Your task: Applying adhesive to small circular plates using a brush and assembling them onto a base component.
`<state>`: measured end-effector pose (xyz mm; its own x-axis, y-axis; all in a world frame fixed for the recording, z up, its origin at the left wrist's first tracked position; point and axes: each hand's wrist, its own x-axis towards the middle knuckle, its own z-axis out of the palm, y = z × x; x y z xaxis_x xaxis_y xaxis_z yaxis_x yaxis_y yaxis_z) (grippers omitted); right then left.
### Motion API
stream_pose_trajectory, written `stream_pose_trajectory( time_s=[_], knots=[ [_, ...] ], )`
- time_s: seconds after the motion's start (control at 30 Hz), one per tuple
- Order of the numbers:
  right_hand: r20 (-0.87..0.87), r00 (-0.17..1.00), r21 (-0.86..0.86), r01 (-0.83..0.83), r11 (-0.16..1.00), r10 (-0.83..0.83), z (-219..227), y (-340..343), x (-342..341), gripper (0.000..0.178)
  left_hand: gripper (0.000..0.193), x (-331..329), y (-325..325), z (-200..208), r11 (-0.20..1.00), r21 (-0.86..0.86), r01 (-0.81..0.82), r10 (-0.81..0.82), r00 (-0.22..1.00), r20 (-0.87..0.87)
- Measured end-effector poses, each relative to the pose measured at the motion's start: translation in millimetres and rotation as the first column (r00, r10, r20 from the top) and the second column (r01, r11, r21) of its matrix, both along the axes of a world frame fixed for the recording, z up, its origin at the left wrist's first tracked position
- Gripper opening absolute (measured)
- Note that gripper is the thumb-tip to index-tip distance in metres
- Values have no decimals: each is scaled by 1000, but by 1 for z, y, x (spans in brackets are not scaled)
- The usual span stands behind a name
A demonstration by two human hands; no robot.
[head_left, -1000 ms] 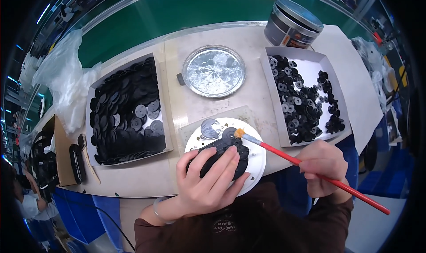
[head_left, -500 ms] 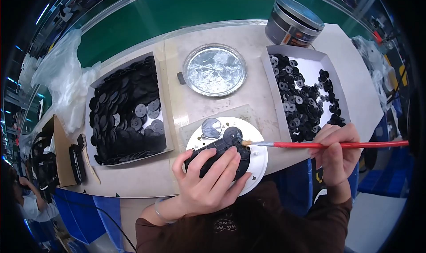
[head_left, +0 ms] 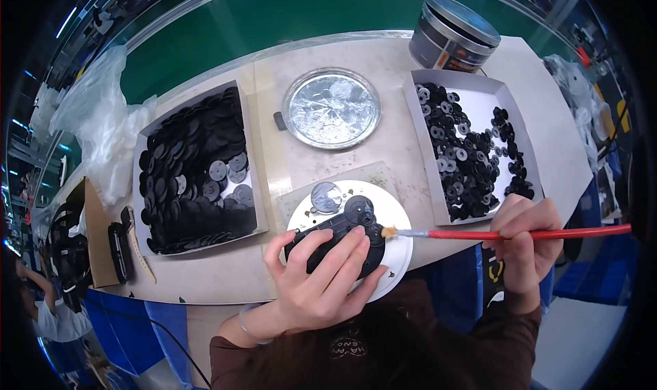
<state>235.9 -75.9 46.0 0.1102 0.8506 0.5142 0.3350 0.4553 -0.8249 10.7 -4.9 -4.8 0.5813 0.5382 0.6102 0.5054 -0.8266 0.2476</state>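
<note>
My left hand point(head_left: 321, 274) grips a black plastic housing point(head_left: 335, 224) on a round white plate point(head_left: 402, 253), fingers laid over its top. Dark round gears sit in the housing, one of them a larger disc point(head_left: 358, 210) at its far end. A paintbrush point(head_left: 465, 235) with a long red handle is pinched in my right hand point(head_left: 527, 243). Its pale bristles are at the housing's right edge; whether they touch it I cannot tell. On the plate beyond the housing lies a small shiny clear disc point(head_left: 326, 198).
An open box point(head_left: 262, 212) of black discs stands at left, another box point(head_left: 423, 144) of small black and grey gears at right. Between them is a round metal lid point(head_left: 331, 109) with a smeared shiny surface. A large tin point(head_left: 454, 34) stands far right; a watch point(head_left: 140, 246) lies near left.
The brush has moved a little to the right and nearer me, its tip shifting from the gears to the housing's right side. My left hand and the housing have stayed put.
</note>
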Motion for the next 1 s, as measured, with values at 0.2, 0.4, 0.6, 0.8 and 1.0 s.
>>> stream_pose_trajectory(
  time_s=[0.2, 0.4, 0.6, 0.8, 1.0],
  knots=[
    [26, 999, 36, -28, 999, 27, -8, 5, -2, 7, 27, -2, 0, -1, 1000, 0, -19, 19, 1000, 13],
    [-132, 976, 181, 197, 964, -174, -7, 30, 5, 6, 27, 0, 1, 0, 1000, -2, 12, -11, 998, 60],
    [-69, 980, -238, 164, 957, -185, -24, 71, -10, 19, 29, -6, 5, 1, 999, -5, 49, -48, 997, 62],
    [-258, 901, -184, 309, 933, -349, -37, 39, 30, 22, 31, -11, 8, -3, 987, -37, 154, -148, 980, 131],
    [172, 796, -90, 600, 795, -581, -51, 18, 53, 19, 31, -17, 7, 11, 976, -115, 184, -178, 982, 60]
  ],
)
